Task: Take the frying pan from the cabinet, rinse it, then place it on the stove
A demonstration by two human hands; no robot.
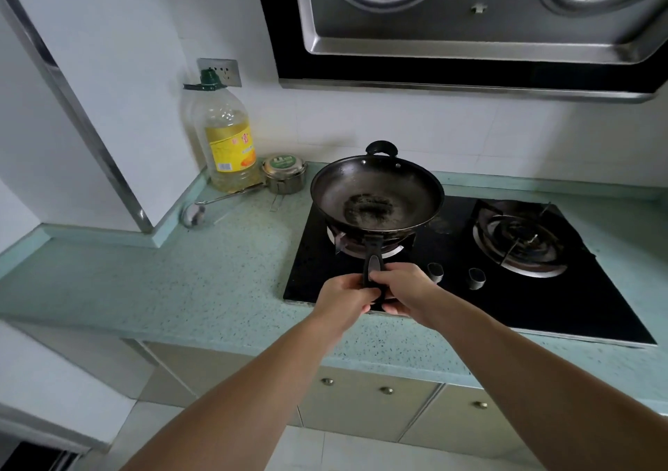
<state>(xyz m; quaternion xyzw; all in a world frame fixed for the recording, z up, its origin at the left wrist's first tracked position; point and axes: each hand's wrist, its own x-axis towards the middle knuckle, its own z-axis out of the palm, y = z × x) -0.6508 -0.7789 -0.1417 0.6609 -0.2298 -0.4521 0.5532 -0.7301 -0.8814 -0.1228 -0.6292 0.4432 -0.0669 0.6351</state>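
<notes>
Head view, both hands, left [345, 299] and right [403, 291], gripping frying pan [377, 194] handle, pan on stove [452, 253], oil bottle [227, 141] label unreadable

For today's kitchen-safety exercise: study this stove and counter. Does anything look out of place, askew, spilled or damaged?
Nothing is spilled or broken. The frying pan sits over the left burner, both hands on its handle. Its base shows a dark, rough patch. A ladle lies loose on the counter beside the oil bottle.
</notes>
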